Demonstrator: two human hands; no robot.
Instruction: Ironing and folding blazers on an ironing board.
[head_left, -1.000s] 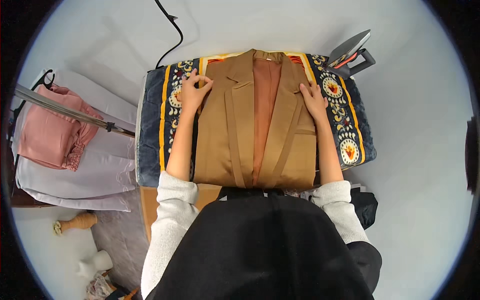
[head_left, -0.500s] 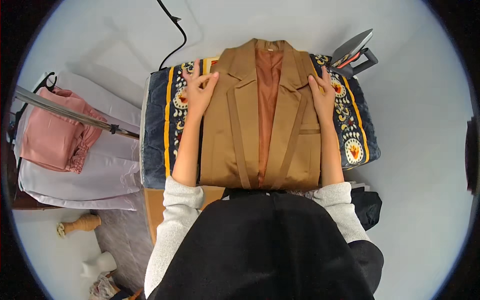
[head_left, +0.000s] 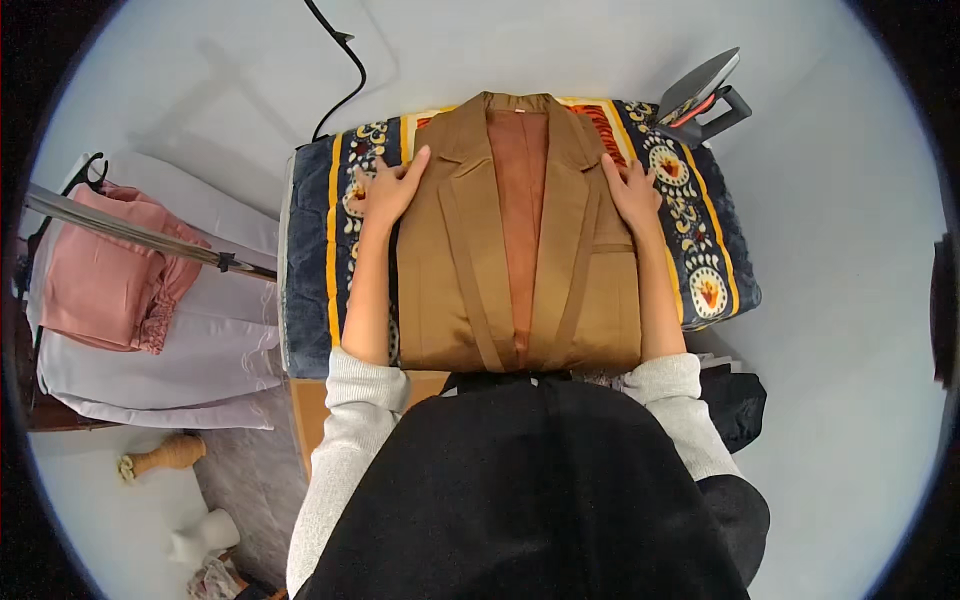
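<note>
A brown satin blazer (head_left: 440, 280) with a rust-coloured lining (head_left: 517, 190) lies front up, its collar at the far side and its lower end close to my body. My left hand (head_left: 393, 192) rests by its left shoulder edge, thumb against the cloth and the other fingers spread over the patterned blanket. Across from it, my right hand (head_left: 634, 198) touches the right shoulder edge in the same way, fingers apart. Neither hand grips the cloth. Under the blazer is a dark blue blanket (head_left: 310, 250) with yellow stripes and floral motifs.
An iron (head_left: 700, 100) stands tilted up at the blanket's far right corner. A black cord (head_left: 355, 85) runs up the wall at far left. On the left, a metal rail (head_left: 150, 235) crosses before hung pink (head_left: 110, 270) and white garments (head_left: 215, 335). Black cloth (head_left: 733, 405) hangs at lower right.
Both hands have loosened from a pinch at the shoulder edges to spread fingers. The blazer's collar has shifted slightly left and nearer to me, baring more blanket behind the right shoulder.
</note>
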